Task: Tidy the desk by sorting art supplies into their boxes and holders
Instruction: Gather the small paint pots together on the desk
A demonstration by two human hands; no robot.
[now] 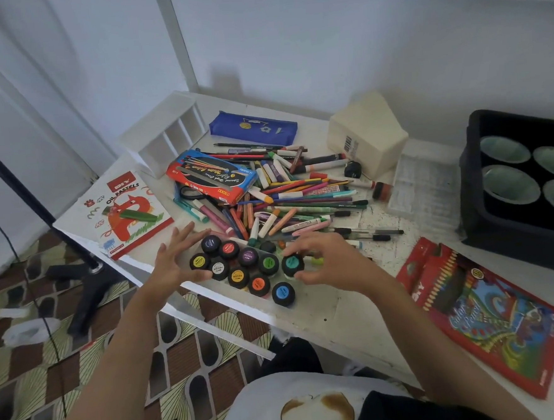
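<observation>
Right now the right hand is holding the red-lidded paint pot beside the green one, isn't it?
No: the head view shows the right hand gripping the teal-lidded paint pot, not a red one. It is beside the green-lidded pot.

The black tray (pixel 474 219) is cut off by the right edge, scissors (pixel 186 192) are mostly hidden under the blue box (pixel 211 178), and lettering on every paint pot (pixel 238 276) is blurred beyond reading.

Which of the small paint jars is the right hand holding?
The teal-lidded jar, right of the green-lidded one: the right hand pinches it alone.
</observation>
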